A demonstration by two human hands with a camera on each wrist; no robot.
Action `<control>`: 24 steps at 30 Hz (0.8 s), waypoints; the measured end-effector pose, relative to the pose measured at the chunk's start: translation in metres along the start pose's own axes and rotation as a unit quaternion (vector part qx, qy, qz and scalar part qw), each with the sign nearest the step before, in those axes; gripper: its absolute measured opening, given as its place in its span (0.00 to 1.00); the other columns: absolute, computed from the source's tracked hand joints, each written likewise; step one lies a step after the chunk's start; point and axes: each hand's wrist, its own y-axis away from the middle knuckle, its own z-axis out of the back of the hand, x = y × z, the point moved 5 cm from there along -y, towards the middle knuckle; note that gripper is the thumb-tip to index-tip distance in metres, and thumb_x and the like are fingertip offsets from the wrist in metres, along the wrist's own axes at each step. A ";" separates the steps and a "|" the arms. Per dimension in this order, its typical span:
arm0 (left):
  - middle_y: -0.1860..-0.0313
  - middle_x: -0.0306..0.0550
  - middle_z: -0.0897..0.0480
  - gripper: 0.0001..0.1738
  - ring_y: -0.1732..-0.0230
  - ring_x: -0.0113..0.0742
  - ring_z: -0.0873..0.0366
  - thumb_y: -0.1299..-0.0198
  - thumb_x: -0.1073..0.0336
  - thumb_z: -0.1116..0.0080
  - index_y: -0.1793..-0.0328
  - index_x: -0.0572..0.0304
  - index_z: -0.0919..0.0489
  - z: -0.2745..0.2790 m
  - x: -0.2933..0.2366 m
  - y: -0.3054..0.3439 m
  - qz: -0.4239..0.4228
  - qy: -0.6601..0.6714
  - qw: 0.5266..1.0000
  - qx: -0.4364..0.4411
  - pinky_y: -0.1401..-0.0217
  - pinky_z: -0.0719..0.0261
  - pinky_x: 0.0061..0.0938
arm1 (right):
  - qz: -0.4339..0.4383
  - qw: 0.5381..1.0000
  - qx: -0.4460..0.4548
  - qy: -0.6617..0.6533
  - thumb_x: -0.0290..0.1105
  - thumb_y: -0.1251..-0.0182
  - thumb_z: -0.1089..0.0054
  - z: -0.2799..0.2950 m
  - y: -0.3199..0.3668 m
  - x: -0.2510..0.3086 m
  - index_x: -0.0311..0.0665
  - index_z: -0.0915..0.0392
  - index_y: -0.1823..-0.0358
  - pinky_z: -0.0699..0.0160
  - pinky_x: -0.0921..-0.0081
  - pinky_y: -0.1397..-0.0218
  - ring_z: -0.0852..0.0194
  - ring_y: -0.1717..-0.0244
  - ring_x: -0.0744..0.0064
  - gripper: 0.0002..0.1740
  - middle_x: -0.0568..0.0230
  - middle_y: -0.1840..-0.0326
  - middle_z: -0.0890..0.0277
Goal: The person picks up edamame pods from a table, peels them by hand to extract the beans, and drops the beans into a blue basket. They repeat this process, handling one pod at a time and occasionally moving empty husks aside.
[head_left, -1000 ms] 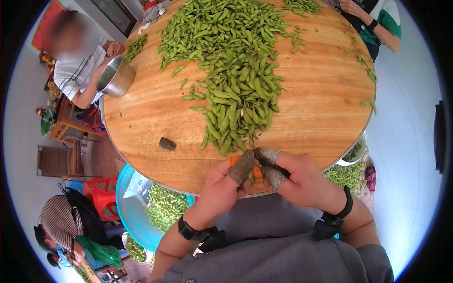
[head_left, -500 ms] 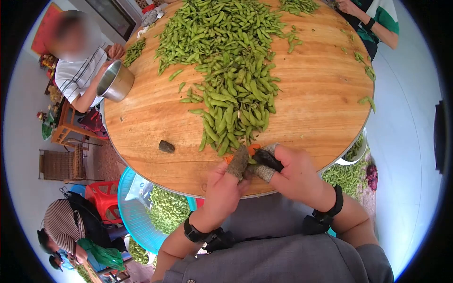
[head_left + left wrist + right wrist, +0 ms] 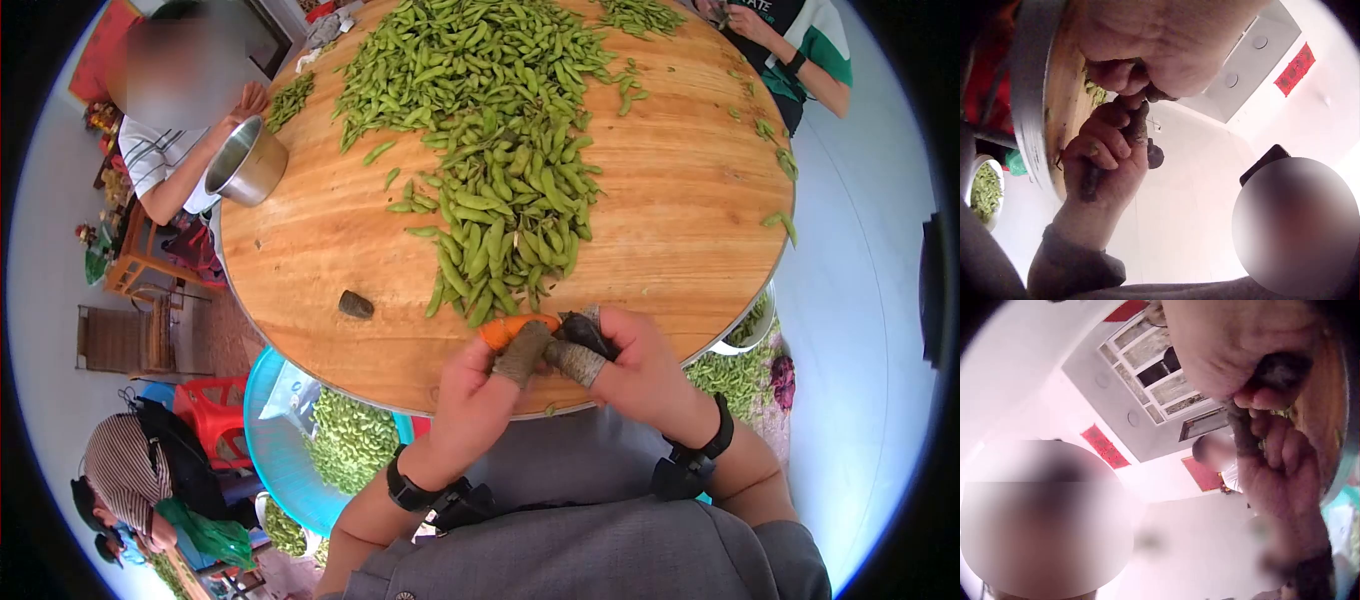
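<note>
Covered fingertips of the left hand [image 3: 482,388] and right hand [image 3: 640,372] meet at the round table's near edge. The left thumb wears a grey-brown cover, with an orange cover [image 3: 508,330] on a finger beside it; grey and black covers are on the right hand. Curled fingers of both hands pinch at a green pod, mostly hidden; a sliver of green [image 3: 1262,445] shows by the left fingers in the right wrist view. A long heap of green pods [image 3: 510,190] lies just beyond the hands.
A loose dark finger cover [image 3: 355,304] lies on the wooden table [image 3: 300,250] to the left. A person holds a metal pot [image 3: 247,163] at the far left; another sits at the upper right. Below the edge are a blue basket [image 3: 262,440] and a white bucket [image 3: 757,335].
Both hands have turned and shifted slightly at the table edge; the orange cover shows more fully, and the pod between the fingers has dropped from view. The person on the left has leaned forward.
</note>
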 end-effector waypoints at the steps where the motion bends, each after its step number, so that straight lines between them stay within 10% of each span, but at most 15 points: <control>1: 0.63 0.39 0.25 0.21 0.68 0.20 0.31 0.45 0.81 0.59 0.45 0.64 0.28 -0.004 -0.008 0.000 -0.033 -0.089 0.995 -0.017 0.66 0.32 0.16 | 0.085 0.992 -0.023 0.095 0.28 0.42 0.43 0.001 0.001 0.006 0.33 0.26 0.65 0.36 0.82 0.80 0.34 0.81 0.81 0.07 0.68 0.81 0.30; 6: 0.59 0.42 0.24 0.18 0.54 0.27 0.27 0.49 0.81 0.58 0.50 0.68 0.28 -0.003 -0.021 0.000 -0.054 -0.268 0.961 -0.033 0.47 0.29 0.22 | 0.192 0.945 -0.035 0.264 0.25 0.48 0.43 -0.002 0.007 0.015 0.31 0.28 0.69 0.33 0.75 0.76 0.33 0.81 0.71 0.07 0.57 0.81 0.30; 8: 0.66 0.35 0.25 0.10 0.75 0.16 0.34 0.39 0.73 0.55 0.52 0.62 0.25 -0.002 -0.019 -0.001 -0.091 -0.252 0.962 -0.042 0.74 0.37 0.12 | 0.196 0.952 -0.030 0.234 0.25 0.49 0.43 -0.003 0.008 0.017 0.31 0.28 0.71 0.32 0.73 0.75 0.32 0.80 0.66 0.06 0.52 0.80 0.32; 15: 0.66 0.37 0.24 0.08 0.74 0.17 0.34 0.36 0.69 0.52 0.53 0.60 0.26 -0.007 -0.010 0.002 -0.098 -0.170 0.980 -0.030 0.73 0.36 0.12 | 0.240 0.926 -0.033 0.289 0.24 0.49 0.43 -0.004 0.018 0.037 0.32 0.26 0.67 0.31 0.72 0.74 0.32 0.79 0.57 0.07 0.51 0.79 0.31; 24: 0.63 0.48 0.24 0.15 0.83 0.16 0.44 0.35 0.69 0.55 0.43 0.61 0.30 -0.003 -0.003 0.006 0.098 0.147 0.979 0.100 0.81 0.49 0.11 | 0.017 0.998 0.035 0.058 0.25 0.41 0.42 0.000 0.014 0.030 0.32 0.24 0.62 0.33 0.85 0.71 0.34 0.72 0.89 0.07 0.71 0.73 0.25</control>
